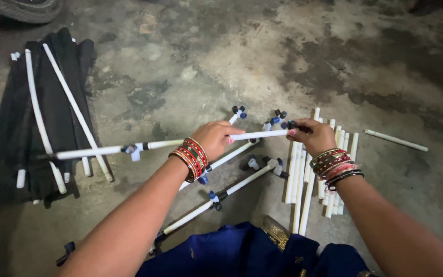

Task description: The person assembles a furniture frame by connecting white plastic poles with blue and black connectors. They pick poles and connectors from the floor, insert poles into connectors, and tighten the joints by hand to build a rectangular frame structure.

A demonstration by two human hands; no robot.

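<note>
My left hand (215, 137) grips a long white rod (103, 151) near its middle; the rod runs level from left to right and carries a small grey connector (133, 151). My right hand (312, 136) pinches the rod's right end, where a black connector (292, 124) sits. Both wrists wear several bangles. Beneath my hands, two more white rods with black and blue connectors (216, 199) lie slanted on the concrete floor.
A bundle of short white rods (297, 174) lies under my right wrist, with one loose rod (396, 140) further right. A pile of black fabric with white rods (42, 113) lies at left. Blue cloth (242, 254) covers my lap.
</note>
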